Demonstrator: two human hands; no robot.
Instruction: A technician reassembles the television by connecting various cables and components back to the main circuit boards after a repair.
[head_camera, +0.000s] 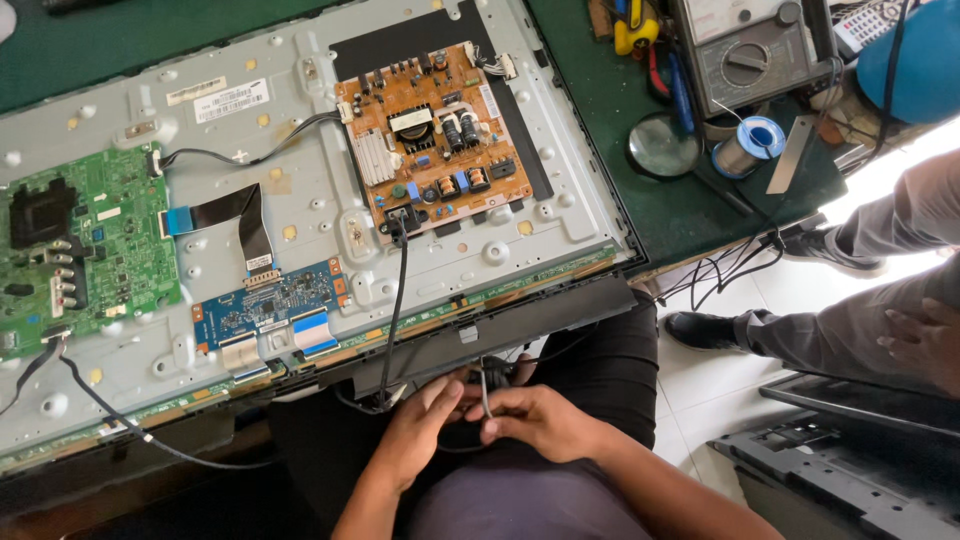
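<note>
- Hands: both work in the person's lap, just below the near edge of an opened flat-panel television chassis (300, 130) lying back-up on a green bench.
- Left hand (425, 425) is curled, fingertips pinched on the black power cable (395, 310) near its lower end.
- Right hand (545, 420) is closed narrowly about a thin grey upright piece, seemingly the cable's end or a small tool; which of the two cannot be told.
- Cable position: its upper plug sits in the black socket at the near edge of the orange-brown power supply board (435, 135); from there it runs down over the metal back plate and the dark lower bezel strip (520, 325) into the hands.
- Orientation: long axis runs nearly straight toward the person, leaning slightly left; the free end points into the lap.
- Risk: judged, a pull along that axis could strain the socket or lift the board, since the plug is the only anchor seen.
- Risk: the cable crosses the bezel edge and could chafe or snag there.
- Risk: a neighbouring person's hand (925, 345) and legs are near on the right; a knock to the bench could shift the chassis.
</note>
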